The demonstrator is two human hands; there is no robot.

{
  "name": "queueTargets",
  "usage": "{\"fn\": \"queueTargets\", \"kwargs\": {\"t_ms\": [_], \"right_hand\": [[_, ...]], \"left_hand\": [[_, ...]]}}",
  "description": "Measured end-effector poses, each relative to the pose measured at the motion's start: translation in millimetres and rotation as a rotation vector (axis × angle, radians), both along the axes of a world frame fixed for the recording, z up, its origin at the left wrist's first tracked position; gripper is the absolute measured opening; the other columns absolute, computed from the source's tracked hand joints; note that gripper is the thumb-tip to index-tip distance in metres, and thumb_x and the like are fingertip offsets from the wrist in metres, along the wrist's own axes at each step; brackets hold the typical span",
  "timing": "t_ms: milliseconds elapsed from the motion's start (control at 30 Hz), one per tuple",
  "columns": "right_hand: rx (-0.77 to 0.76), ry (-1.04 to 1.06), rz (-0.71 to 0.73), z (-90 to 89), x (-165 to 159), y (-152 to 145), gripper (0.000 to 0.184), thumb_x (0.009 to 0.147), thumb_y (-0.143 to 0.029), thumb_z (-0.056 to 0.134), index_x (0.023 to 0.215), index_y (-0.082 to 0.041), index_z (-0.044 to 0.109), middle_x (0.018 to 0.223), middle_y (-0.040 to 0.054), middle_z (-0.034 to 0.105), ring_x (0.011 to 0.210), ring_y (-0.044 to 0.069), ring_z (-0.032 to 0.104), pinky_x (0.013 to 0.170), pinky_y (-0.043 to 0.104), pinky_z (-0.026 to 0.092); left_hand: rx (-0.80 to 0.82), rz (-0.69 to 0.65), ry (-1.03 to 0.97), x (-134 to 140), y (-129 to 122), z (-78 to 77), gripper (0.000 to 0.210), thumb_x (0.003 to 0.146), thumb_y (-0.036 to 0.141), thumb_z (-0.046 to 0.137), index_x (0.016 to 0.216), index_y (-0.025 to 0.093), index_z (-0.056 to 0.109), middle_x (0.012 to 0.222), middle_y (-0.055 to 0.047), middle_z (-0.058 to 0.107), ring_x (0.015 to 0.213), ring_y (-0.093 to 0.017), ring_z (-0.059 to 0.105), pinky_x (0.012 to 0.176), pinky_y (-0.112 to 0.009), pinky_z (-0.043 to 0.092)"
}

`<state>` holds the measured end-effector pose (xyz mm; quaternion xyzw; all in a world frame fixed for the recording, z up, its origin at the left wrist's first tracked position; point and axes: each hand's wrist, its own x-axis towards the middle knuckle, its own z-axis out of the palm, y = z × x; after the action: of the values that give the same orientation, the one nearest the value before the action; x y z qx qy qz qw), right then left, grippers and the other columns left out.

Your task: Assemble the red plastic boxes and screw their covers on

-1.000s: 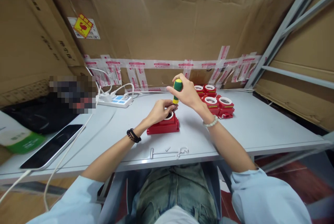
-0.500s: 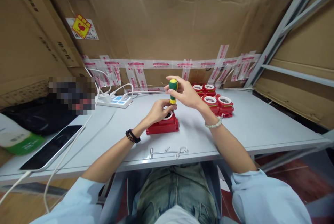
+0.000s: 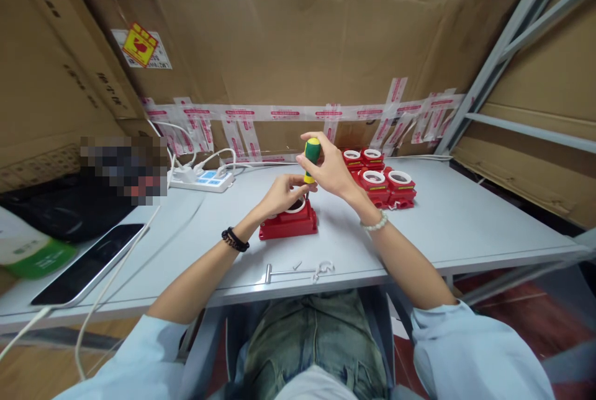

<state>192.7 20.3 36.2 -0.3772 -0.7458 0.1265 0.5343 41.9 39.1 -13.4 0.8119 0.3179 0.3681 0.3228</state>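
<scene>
A screwdriver (image 3: pixel 312 150) with a green and yellow handle stands nearly upright, leaning slightly right at the top. My right hand (image 3: pixel 333 169) is closed around its handle. Lower down, the thumb and fingers of my left hand (image 3: pixel 280 194) pinch near the base of the handle and the shaft. Beneath both hands is a red box-shaped housing (image 3: pixel 289 228) with a white ring on top. The shaft points down at the housing's right far corner; its tip is too small to make out. My left hand partly covers the ring.
Several red housings (image 3: pixel 380 189) with white rings stand at back right. Near the front edge lie a T-shaped metal tool (image 3: pixel 269 273), a small screw (image 3: pixel 297 265) and a small whitish chain-like piece (image 3: pixel 326 268). Leftward are a power strip (image 3: pixel 205 182), a phone (image 3: pixel 88 263) and cables.
The screwdriver's top has tipped slightly to the right, and my right hand has shifted and turned a little with it. My left hand keeps its pinch. The view has moved slightly.
</scene>
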Motion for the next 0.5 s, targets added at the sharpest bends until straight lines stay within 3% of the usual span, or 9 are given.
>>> {"fn": "queueTargets", "kwargs": {"t_ms": [233,400,500], "right_hand": [[-0.001,0.032,-0.036,-2.0,-2.8,0.4,0.033,0.076,-0.036,0.067,0.103,-0.018,0.057,0.081,-0.0012,0.061,0.071,0.014,0.057,0.068,0.028,0.046],[-0.002,0.039,-0.044,-2.2,-2.8,0.9,0.031,0.078,-0.037,0.065,0.101,-0.017,0.059,0.078,-0.0014,0.06,0.067,0.013,0.054,0.065,0.027,0.045],[-0.02,0.053,-0.072,-3.2,-0.8,3.5,0.031,0.078,-0.037,0.065,0.102,-0.018,0.058,0.077,-0.0009,0.06,0.066,0.014,0.054,0.065,0.028,0.045]], "left_hand": [[0.079,0.206,-0.06,8.0,2.1,-5.1,0.03,0.073,0.043,0.072,0.071,0.015,0.064,0.069,-0.002,0.069,0.065,-0.017,0.062,0.064,-0.027,0.045],[0.044,0.04,-0.076,2.9,-1.6,-0.3,0.028,0.082,0.04,0.062,0.097,0.017,0.069,0.098,-0.006,0.074,0.096,-0.023,0.066,0.082,-0.032,0.048],[-0.063,0.022,-0.134,1.6,-0.9,-1.4,0.029,0.08,0.041,0.064,0.088,0.015,0.072,0.089,-0.009,0.076,0.089,-0.024,0.069,0.084,-0.035,0.049]]}}
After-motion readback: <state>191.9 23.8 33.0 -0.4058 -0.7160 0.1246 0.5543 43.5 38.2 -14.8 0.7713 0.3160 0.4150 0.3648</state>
